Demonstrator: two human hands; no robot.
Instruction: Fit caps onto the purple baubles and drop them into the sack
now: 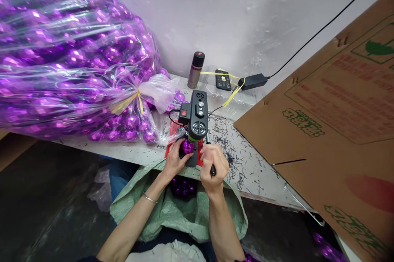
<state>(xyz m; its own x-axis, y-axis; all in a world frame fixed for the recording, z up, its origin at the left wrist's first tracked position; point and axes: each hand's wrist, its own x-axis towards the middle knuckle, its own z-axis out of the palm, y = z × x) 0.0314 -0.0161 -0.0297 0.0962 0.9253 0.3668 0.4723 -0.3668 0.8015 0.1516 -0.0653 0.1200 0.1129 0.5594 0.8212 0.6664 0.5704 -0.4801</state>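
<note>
A small black bench drill press [198, 110] with a red switch stands on the worktable. Under its head sits a shiny purple faceted ball [188, 146]. My left hand [176, 158] grips this ball from the left and front, thumb and fingers around it. My right hand [214, 165] is wrapped round the black-ended lever [213, 170] on the machine's right side. Whether the machine's tip touches the ball is hidden by the head. Below the table edge, a green woven sack [147, 196] lies open on my lap with more purple balls [183, 187] inside.
A large clear bag of purple balls [76, 57] fills the left. Thin black scraps [234, 143] litter the table. Behind are a flask [196, 70], a phone [223, 80] and a power adapter [254, 82] with its cord. A big cardboard box [326, 106] leans in from the right.
</note>
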